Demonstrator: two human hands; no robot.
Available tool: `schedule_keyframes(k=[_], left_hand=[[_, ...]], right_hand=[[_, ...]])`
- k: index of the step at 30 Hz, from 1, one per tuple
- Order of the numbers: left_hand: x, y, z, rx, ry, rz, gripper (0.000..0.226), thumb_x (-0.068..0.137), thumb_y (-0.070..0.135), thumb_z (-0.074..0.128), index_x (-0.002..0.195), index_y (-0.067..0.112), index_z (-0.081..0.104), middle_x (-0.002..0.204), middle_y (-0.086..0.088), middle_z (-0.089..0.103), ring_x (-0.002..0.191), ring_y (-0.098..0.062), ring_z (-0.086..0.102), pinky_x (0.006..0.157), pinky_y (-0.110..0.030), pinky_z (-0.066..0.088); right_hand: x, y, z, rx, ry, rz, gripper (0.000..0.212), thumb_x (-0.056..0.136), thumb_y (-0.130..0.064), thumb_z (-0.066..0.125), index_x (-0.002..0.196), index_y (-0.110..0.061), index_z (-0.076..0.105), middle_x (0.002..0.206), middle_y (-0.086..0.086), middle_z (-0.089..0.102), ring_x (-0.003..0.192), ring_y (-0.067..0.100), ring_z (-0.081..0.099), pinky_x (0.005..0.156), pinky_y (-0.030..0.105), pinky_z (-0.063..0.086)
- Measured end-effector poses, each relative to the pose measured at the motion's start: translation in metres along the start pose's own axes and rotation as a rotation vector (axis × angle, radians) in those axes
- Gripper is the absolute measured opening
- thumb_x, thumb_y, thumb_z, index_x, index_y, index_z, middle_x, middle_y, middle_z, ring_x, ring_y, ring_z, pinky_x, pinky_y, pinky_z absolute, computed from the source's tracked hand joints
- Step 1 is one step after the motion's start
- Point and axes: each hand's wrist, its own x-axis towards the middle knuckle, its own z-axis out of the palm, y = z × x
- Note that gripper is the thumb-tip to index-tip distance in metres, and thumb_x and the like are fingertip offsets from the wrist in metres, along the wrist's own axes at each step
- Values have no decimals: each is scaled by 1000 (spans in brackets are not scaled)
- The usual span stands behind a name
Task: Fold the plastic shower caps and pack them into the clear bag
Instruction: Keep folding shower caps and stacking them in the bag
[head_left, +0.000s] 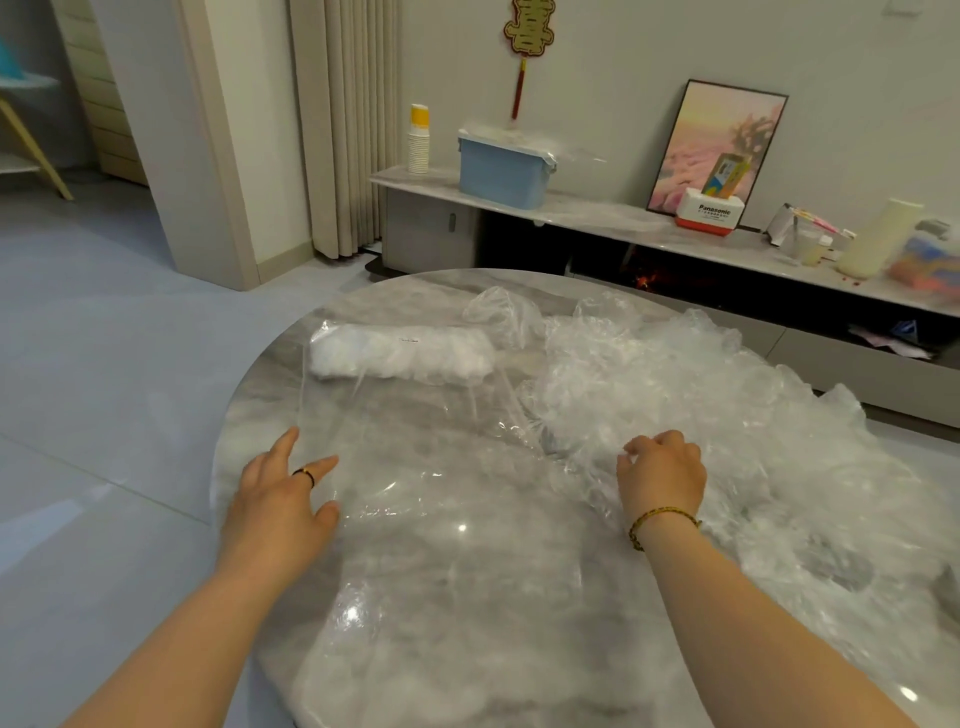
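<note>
Marble table (374, 293) holds a clear bag (415, 441) of folded shower caps (400, 352).

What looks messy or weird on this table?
The loose shower caps are heaped in a crumpled pile over the right side of the table, reaching its edge. The folded caps sit in a neat row inside the clear bag. Nothing looks spilled or broken.

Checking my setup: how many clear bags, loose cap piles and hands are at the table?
bag: 1
cap pile: 1
hands: 2, left hand and right hand
Total: 4
</note>
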Motion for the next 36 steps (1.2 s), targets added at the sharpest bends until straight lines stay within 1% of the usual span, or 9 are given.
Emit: schedule_keyframes(k=[6, 8, 11, 17, 19, 23, 26, 29, 36], left_hand=[[-8, 2, -4, -114, 212, 101, 23, 85, 20, 64, 107, 19, 69, 147, -1, 34, 137, -22, 20, 110, -33, 10], [-14, 8, -4, -202, 288, 216, 24, 83, 28, 65, 102, 16, 71, 138, -3, 46, 129, -22, 32, 107, -37, 20], [-27, 22, -3, -266, 346, 556, 41, 75, 41, 49, 107, 21, 63, 122, -1, 55, 108, -14, 43, 91, -35, 40], [-76, 38, 26, -81, 134, 917, 82, 72, 52, 46, 145, 30, 17, 132, 3, 39, 114, -13, 42, 101, -18, 24], [-87, 36, 34, -23, 113, 987, 81, 72, 50, 45, 145, 27, 19, 133, 2, 41, 117, -13, 41, 106, -20, 16], [-93, 28, 51, 186, 107, 1150, 41, 56, 39, 64, 94, 27, 74, 103, 8, 69, 106, -12, 56, 108, -25, 13], [-93, 24, 63, 244, 10, 1172, 40, 28, 30, 84, 67, 32, 75, 82, 16, 71, 77, -2, 68, 95, -20, 30], [-93, 24, 61, 209, -14, 1138, 19, 46, 26, 64, 60, 34, 74, 75, 19, 70, 63, 2, 66, 69, -12, 45], [-85, 20, 53, 244, -25, 1092, 13, 38, 28, 61, 45, 36, 67, 58, 27, 62, 49, 7, 58, 42, -9, 43]], right_hand=[[3, 1, -27, 415, 409, -55, 19, 87, -15, 61, 91, 2, 70, 118, 18, 56, 116, 37, 42, 92, 35, 30], [-3, 1, -41, 529, 546, -192, 15, 82, -10, 66, 78, 4, 68, 105, 22, 61, 106, 40, 50, 87, 34, 33], [-33, 1, -55, 592, 636, -485, 24, 81, -21, 60, 70, 1, 63, 88, 20, 65, 92, 22, 53, 82, 21, 36], [-133, 13, -20, 599, 421, -886, 23, 97, -41, 37, 82, -26, 47, 89, 0, 68, 91, 10, 55, 82, 18, 42], [-155, 19, -3, 565, 325, -972, 23, 98, -39, 34, 84, -27, 48, 92, -4, 69, 93, 8, 56, 79, 21, 46], [-177, 31, 20, 443, 184, -1074, 11, 94, -30, 37, 90, -29, 48, 93, -8, 71, 93, 4, 56, 77, 15, 46], [-185, 39, 22, 380, 39, -1088, 17, 76, -34, 47, 93, -31, 46, 94, -10, 70, 88, 1, 60, 75, 10, 45], [-182, 47, 18, 287, -21, -1010, 38, 65, -41, 44, 102, -30, 46, 97, -12, 68, 91, -1, 56, 78, 8, 44], [-163, 62, 15, 252, 4, -924, 32, 63, -33, 42, 95, -32, 50, 84, -16, 66, 82, 0, 52, 67, 5, 44]])
